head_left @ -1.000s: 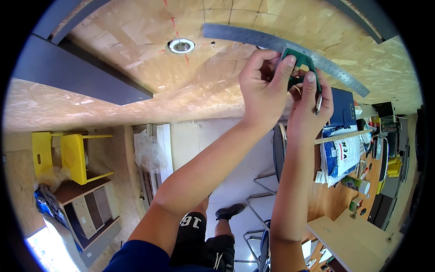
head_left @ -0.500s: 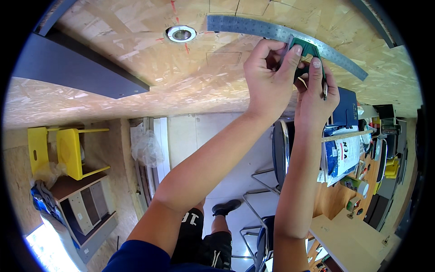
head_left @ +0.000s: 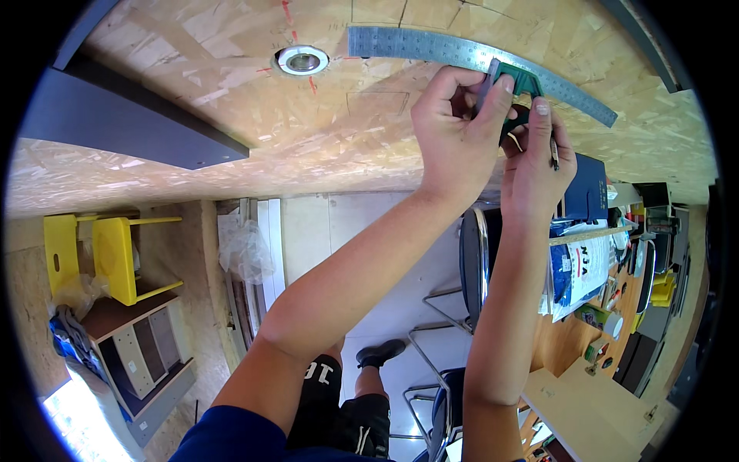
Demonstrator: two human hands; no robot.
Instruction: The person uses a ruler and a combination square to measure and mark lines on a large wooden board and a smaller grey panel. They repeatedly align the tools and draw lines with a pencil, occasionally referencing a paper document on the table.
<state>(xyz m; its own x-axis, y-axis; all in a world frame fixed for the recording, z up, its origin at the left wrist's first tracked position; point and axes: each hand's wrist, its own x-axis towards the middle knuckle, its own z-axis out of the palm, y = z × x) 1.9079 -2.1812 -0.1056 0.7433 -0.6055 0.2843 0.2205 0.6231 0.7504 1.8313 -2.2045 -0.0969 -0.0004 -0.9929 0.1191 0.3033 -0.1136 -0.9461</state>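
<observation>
A combination square lies against the wood-strand board [head_left: 331,138], its steel ruler [head_left: 454,51] running sideways and its green head [head_left: 526,77] below the ruler. My left hand [head_left: 458,146] is closed on the left side of the head, thumb pressing on it. With its thumb at the head's lower right edge, my right hand [head_left: 536,165] also grips the square. A thin dark pen [head_left: 554,154] pokes out from the right hand's fingers; its other end is hidden. Left of the ruler, a round metal-rimmed fitting [head_left: 302,60] sits in the board, with red marks and pencil lines around it.
A grey panel [head_left: 131,115] juts from the board at left. Below stand yellow stools [head_left: 115,258] and a drawer cabinet [head_left: 142,346]. Chairs [head_left: 473,262] stand under my arms. At right, a cluttered wooden table [head_left: 558,339] bears a blue folder [head_left: 586,189] and packages.
The whole view has shifted slightly. Both hands stay on the square, and its head keeps about the same place along the ruler.
</observation>
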